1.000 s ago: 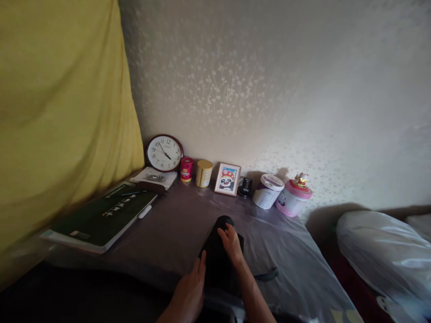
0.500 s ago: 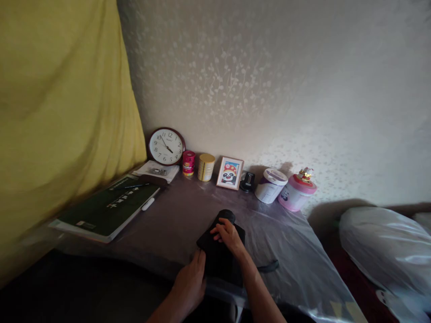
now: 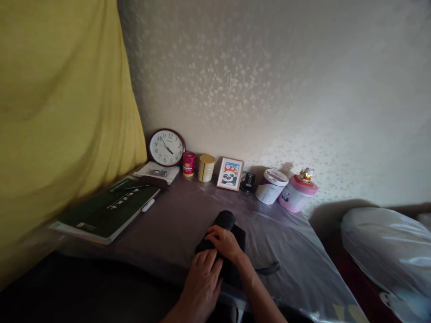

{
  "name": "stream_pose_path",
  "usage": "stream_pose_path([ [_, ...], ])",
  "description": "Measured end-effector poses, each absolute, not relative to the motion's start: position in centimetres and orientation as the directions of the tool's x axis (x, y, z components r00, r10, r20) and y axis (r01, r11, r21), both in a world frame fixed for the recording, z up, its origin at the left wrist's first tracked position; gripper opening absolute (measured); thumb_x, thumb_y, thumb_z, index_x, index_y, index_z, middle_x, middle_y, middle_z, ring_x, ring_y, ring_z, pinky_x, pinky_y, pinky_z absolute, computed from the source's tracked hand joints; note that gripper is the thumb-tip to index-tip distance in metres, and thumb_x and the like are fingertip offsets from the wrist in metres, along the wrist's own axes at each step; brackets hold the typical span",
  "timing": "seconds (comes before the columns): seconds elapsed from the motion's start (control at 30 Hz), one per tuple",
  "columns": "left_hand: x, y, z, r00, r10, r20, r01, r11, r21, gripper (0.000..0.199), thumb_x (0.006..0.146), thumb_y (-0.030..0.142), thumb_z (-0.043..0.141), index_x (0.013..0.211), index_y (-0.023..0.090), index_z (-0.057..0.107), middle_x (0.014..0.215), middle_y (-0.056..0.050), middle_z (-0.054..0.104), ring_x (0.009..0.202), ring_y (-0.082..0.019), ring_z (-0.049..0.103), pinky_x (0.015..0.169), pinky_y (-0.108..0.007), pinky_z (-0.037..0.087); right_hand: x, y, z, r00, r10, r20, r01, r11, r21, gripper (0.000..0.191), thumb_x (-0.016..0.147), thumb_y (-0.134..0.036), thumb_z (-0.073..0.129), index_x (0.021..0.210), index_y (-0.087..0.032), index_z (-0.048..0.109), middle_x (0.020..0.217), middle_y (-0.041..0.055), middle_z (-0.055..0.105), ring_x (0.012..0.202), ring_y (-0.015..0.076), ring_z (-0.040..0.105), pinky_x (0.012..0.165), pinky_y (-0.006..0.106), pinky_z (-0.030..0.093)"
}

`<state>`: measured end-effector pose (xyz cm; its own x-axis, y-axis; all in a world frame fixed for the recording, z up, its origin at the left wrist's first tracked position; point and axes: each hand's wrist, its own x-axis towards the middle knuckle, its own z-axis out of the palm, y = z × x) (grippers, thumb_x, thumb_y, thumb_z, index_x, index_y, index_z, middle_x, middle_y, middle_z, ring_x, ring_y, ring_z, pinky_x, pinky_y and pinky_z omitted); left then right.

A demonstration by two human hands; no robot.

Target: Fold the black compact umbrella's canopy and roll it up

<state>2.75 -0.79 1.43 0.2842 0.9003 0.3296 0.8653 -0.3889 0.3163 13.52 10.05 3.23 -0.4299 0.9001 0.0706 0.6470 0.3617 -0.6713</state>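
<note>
A dark, soft-looking black item lies near the front edge of the table, with a rounded, roll-like end pointing away from me. Its exact kind is hard to make out. My right hand rests across it with bent fingers gripping the dark material. Just nearer to me, my left hand has its fingers curled over the left side of the same item, the fingertips close to those of my right hand. A dark strap lies on the table to the right of my right wrist.
A green book lies at the left by a yellow curtain. Along the wall stand a clock, a red can, a yellow-lidded can, a panda picture frame, a white tub and a pink tub.
My left hand has moved up and right from the item's left edge onto its top. My right hand has shifted slightly left and nearer, its fingers now curled on the dark material.
</note>
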Motion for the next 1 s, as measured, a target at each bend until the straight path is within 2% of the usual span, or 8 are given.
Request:
stream_pose_path([
  [0.1, 2.8, 0.1, 0.5, 0.273, 0.902, 0.334, 0.864, -0.383, 0.327, 0.035, 0.077, 0.012, 0.044, 0.11, 0.021, 0.055, 0.117, -0.006, 0.055, 0.109, -0.023, 0.05, 0.095, -0.042, 0.042, 13.9, 9.7, 3.3, -0.514, 0.854, 0.085, 0.613, 0.435, -0.66, 0.021, 0.083, -0.023, 0.048, 0.092, -0.025, 0.066, 0.085, -0.0024, 0.072, 0.082, 0.0149, 0.066, 0.073, 0.024, 0.047],
  [0.2, 2.5, 0.5, -1.2, 0.278, 0.896, 0.348, 0.854, -0.396, 0.338, 0.043, 0.078, 0.009, 0.038, 0.119, 0.02, 0.049, 0.122, -0.006, 0.053, 0.112, -0.021, 0.049, 0.095, -0.038, 0.043, 14.7, 8.9, 2.7, -0.548, 0.808, 0.218, 0.576, 0.553, -0.602, 0.023, 0.087, -0.025, 0.046, 0.095, -0.027, 0.067, 0.089, -0.0017, 0.07, 0.083, 0.0138, 0.063, 0.076, 0.024, 0.047],
  [0.3, 2.3, 0.6, -2.7, 0.252, 0.901, 0.352, 0.862, -0.375, 0.342, 0.051, 0.079, 0.009, 0.037, 0.129, 0.018, 0.037, 0.129, -0.009, 0.048, 0.118, -0.022, 0.046, 0.095, -0.039, 0.043, 15.6, 8.1, 1.6, -0.559, 0.739, 0.377, 0.532, 0.668, -0.52, 0.026, 0.09, -0.025, 0.042, 0.102, -0.026, 0.065, 0.094, 0.0011, 0.069, 0.096, 0.0155, 0.058, 0.083, 0.028, 0.046],
  [0.4, 2.4, 0.6, -3.9, 0.241, 0.908, 0.343, 0.874, -0.357, 0.329, 0.061, 0.077, 0.007, 0.036, 0.136, 0.019, 0.025, 0.136, -0.01, 0.042, 0.123, -0.023, 0.041, 0.097, -0.041, 0.042, 16.2, 8.4, 0.7, -0.581, 0.688, 0.434, 0.522, 0.725, -0.45, 0.027, 0.091, -0.024, 0.04, 0.107, -0.024, 0.062, 0.105, 0.0032, 0.067, 0.112, 0.0172, 0.05, 0.098, 0.035, 0.038],
  [0.5, 2.3, 0.5, -4.5, 0.249, 0.912, 0.326, 0.882, -0.352, 0.313, 0.069, 0.076, 0.006, 0.036, 0.14, 0.021, 0.012, 0.142, -0.01, 0.033, 0.128, -0.023, 0.035, 0.098, -0.041, 0.041, 16.6, 10.2, 0.1, -0.582, 0.697, 0.419, 0.568, 0.717, -0.404, 0.027, 0.092, -0.024, 0.039, 0.106, -0.023, 0.063, 0.11, 0.0037, 0.065, 0.116, 0.0177, 0.048, 0.104, 0.042, 0.028],
  [0.7, 1.4, 0.4, -4.2, 0.276, 0.943, 0.186, 0.875, -0.326, 0.359, 0.085, 0.068, 0.0, 0.033, 0.141, 0.016, -0.006, 0.146, -0.012, 0.025, 0.131, -0.021, 0.028, 0.102, -0.037, 0.038, 17.1, 15.2, -0.4, -0.577, 0.719, 0.387, 0.63, 0.694, -0.35, 0.031, 0.093, -0.022, 0.034, 0.102, -0.024, 0.064, 0.104, 0.0021, 0.067, 0.113, 0.0172, 0.049, 0.105, 0.042, 0.023],
  [0.87, 0.8, 0.4, -3.5, 0.321, 0.939, 0.122, 0.84, -0.341, 0.421, 0.089, 0.064, -0.002, 0.033, 0.14, 0.016, -0.01, 0.147, -0.013, 0.021, 0.133, -0.022, 0.022, 0.104, -0.04, 0.034, 17.4, 18.2, -0.8, -0.574, 0.759, 0.307, 0.675, 0.651, -0.348, 0.036, 0.094, -0.02, 0.029, 0.098, -0.022, 0.065, 0.1, 0.0029, 0.067, 0.105, 0.0151, 0.054, 0.096, 0.031, 0.034],
  [1.0, 1.0, 0.5, -3.6, 0.273, 0.959, 0.07, 0.806, -0.268, 0.527, 0.087, 0.066, -0.003, 0.031, 0.14, 0.019, -0.008, 0.146, -0.014, 0.022, 0.133, -0.022, 0.024, 0.104, -0.045, 0.033, 17.7, 19.4, -0.6, -0.366, 0.91, 0.194, 0.814, 0.414, -0.407, 0.032, 0.092, -0.021, 0.033, 0.095, -0.023, 0.065, 0.096, 0.0038, 0.068, 0.094, 0.014, 0.06, 0.084, 0.023, 0.041],
])
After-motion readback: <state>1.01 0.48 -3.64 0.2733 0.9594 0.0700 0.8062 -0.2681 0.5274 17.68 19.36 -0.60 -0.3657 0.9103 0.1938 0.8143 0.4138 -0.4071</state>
